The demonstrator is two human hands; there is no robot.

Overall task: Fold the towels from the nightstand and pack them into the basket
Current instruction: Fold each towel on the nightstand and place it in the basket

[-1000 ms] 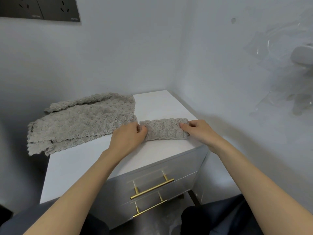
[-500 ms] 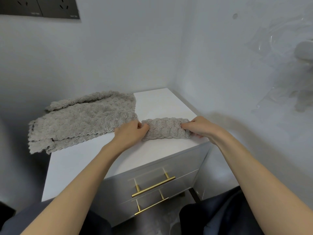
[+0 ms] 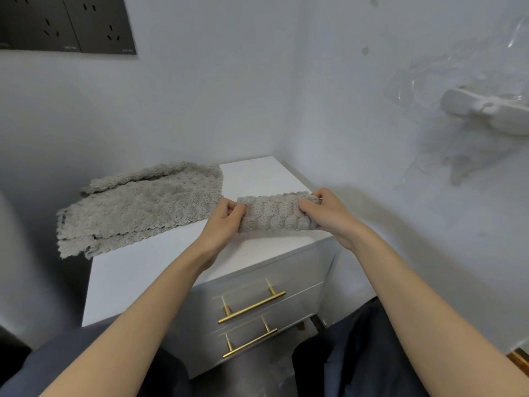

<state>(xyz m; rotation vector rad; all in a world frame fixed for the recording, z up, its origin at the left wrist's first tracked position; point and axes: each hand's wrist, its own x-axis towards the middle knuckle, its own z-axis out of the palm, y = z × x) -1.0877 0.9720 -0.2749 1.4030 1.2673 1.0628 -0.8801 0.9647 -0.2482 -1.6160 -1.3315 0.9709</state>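
A small folded grey towel (image 3: 274, 214) is held just above the right front part of the white nightstand (image 3: 148, 270). My left hand (image 3: 226, 217) grips its left end and my right hand (image 3: 326, 210) grips its right end, fingers curled round the cloth. A pile of loose grey towels (image 3: 140, 206) lies spread over the nightstand's back left, hanging past its left edge. No basket is in view.
The nightstand stands in a corner, with walls close behind and to the right. Two drawers with gold bar handles (image 3: 252, 308) face me. Dark wall sockets (image 3: 68, 24) sit at the top left. A white fixture (image 3: 486, 110) sticks out of the right wall.
Both hands have closed on the ends of the small folded towel and lifted it slightly off the nightstand top. The loose pile has not moved.
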